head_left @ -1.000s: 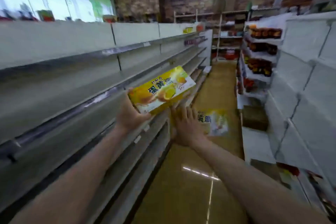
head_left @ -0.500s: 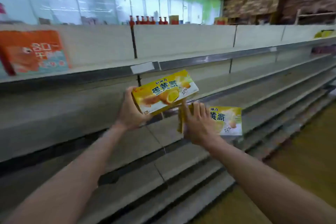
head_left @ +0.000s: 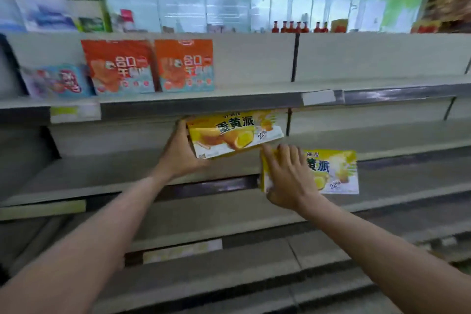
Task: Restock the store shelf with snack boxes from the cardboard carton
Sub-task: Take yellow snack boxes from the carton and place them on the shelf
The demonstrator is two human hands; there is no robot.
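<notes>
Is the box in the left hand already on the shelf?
No: the left hand holds the yellow box tilted above the shelf.

Bright, motion-blurred, edges fisheye-warped

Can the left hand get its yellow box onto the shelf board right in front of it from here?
Probably yes. The left hand grips its yellow box just above the bare shelf board, with nothing standing there. The right hand and its box sit lower and off to the right.
</notes>
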